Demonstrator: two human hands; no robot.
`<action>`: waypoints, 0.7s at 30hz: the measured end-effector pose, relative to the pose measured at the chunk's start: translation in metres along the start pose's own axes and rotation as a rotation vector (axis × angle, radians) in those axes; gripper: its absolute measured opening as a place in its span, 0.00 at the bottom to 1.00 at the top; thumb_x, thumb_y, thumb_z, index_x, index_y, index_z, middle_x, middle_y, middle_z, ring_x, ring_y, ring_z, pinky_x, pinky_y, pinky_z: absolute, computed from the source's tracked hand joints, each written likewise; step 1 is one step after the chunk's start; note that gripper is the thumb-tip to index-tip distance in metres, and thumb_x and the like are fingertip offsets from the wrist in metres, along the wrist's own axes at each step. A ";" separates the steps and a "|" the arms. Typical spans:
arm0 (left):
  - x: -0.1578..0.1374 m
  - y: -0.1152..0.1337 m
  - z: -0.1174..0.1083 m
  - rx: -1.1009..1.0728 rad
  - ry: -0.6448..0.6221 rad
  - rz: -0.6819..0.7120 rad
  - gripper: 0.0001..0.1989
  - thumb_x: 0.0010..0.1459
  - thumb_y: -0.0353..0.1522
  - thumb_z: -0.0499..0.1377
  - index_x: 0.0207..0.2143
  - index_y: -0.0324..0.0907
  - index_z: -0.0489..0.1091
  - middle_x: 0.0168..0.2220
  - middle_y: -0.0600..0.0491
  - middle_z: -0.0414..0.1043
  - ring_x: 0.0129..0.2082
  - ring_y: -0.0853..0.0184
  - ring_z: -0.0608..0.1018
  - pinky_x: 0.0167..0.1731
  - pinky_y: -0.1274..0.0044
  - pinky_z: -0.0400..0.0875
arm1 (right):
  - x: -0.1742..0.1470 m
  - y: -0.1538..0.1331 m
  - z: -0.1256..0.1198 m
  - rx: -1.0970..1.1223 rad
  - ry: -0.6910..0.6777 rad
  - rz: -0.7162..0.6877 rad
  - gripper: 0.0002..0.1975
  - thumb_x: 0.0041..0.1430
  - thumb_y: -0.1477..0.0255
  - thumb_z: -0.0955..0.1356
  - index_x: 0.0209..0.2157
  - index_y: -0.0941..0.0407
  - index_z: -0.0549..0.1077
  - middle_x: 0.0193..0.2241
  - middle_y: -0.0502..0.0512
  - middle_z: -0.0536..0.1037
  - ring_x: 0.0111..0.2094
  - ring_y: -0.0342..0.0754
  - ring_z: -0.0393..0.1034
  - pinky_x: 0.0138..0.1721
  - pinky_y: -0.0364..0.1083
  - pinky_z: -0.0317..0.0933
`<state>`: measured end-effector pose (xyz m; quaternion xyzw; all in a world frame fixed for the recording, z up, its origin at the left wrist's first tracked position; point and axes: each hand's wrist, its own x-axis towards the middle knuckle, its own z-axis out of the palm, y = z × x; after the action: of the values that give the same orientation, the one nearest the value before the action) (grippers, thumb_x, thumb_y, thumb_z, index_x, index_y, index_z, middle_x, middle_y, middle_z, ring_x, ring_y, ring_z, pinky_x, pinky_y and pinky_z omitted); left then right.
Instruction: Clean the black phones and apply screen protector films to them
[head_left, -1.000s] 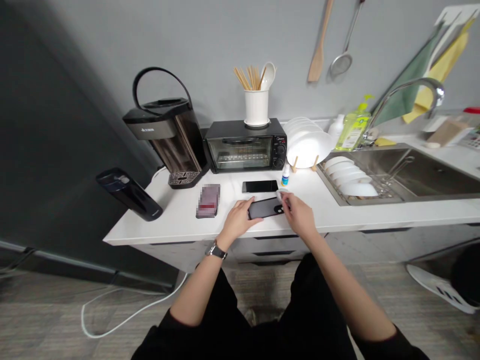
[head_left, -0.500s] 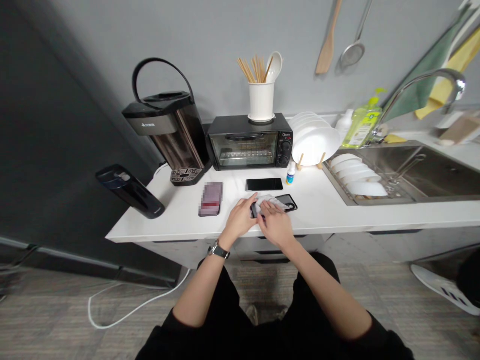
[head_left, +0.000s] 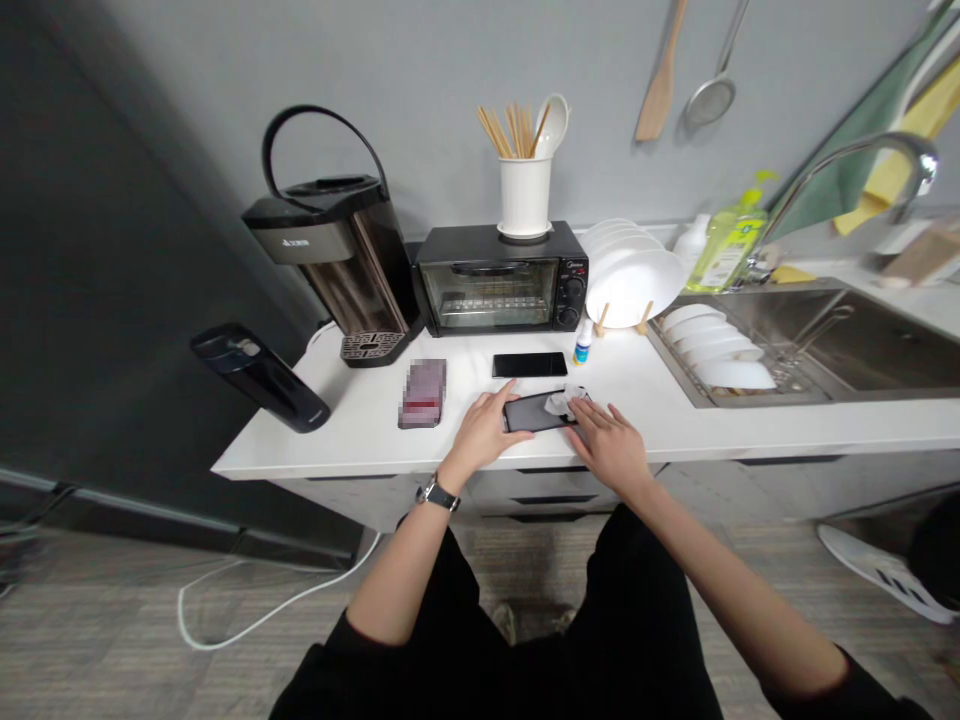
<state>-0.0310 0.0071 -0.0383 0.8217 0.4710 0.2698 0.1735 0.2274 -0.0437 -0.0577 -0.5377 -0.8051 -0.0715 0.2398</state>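
A phone case (head_left: 534, 411) with a black rim and a grey flat face lies on the white counter (head_left: 367, 440) near its front edge. My left hand (head_left: 480, 428) grips its left end, thumb at the near side and fingers at the far side. Under the fingertips of my right hand (head_left: 611, 440), a crumpled white tissue (head_left: 556, 403) is pressed on the case's right end, hiding part of it. Just behind lies a black phone (head_left: 529, 365), screen up. A small spray bottle (head_left: 582, 345) with a blue label stands to its right.
A pixelated purple packet (head_left: 422, 393) lies left of my hands. Behind are a water dispenser (head_left: 337, 250), a toaster oven (head_left: 499, 285) and racked white plates (head_left: 637, 285). A dark tumbler (head_left: 259, 375) is at the left, a sink (head_left: 885, 350) at the right.
My right hand has slid rightward with the tissue, from the left part of the case to its right end. More of the grey face shows. My left hand stays at the left end.
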 end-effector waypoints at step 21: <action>-0.002 -0.004 -0.001 0.005 0.018 0.019 0.51 0.57 0.41 0.73 0.75 0.47 0.51 0.62 0.46 0.75 0.61 0.50 0.74 0.62 0.59 0.68 | 0.006 -0.011 -0.005 0.111 -0.050 -0.050 0.20 0.76 0.63 0.63 0.60 0.55 0.76 0.59 0.61 0.81 0.60 0.57 0.77 0.65 0.58 0.65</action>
<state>-0.0357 0.0072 -0.0406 0.8243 0.4653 0.2776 0.1644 0.2173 -0.0450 -0.0495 -0.5050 -0.8268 -0.0192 0.2471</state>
